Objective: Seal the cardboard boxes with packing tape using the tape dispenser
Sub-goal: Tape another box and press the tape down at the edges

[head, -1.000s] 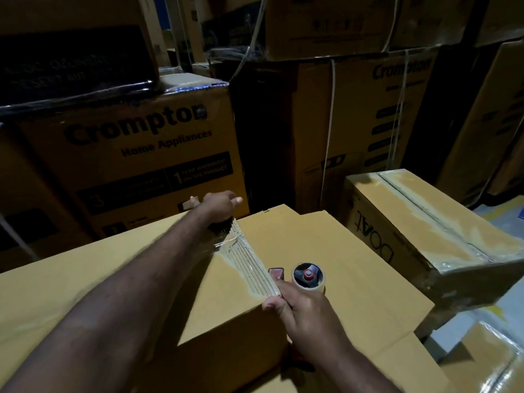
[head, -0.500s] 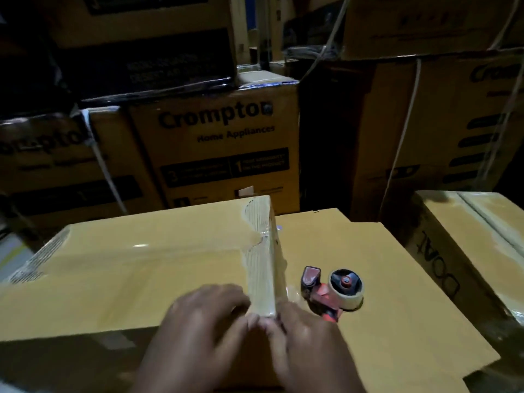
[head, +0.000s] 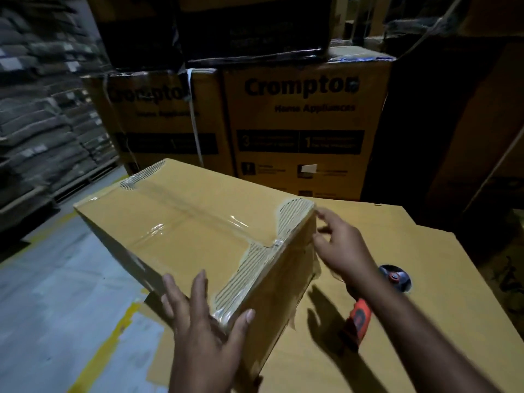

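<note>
A brown cardboard box [head: 181,222] lies tilted, its top seam covered by clear packing tape with wrinkled tape over both end edges. My left hand [head: 207,330] holds the near corner, fingers spread on the top and thumb on the end face. My right hand [head: 340,245] touches the far edge of that end face with straight fingers. The tape dispenser [head: 365,310], with an orange handle and a tape roll, lies on the flat cardboard behind my right forearm, held by neither hand.
Flat cardboard sheets [head: 425,279] lie under the box and dispenser. Printed Crompton cartons [head: 303,123] stand stacked behind, with dark boxes on top. Stacked sacks [head: 42,109] fill the left. Grey floor [head: 56,293] with a yellow line lies to the left.
The dispenser was let go and now lies on the cardboard. Both hands moved onto the box end, and the box has turned and tilted toward the left.
</note>
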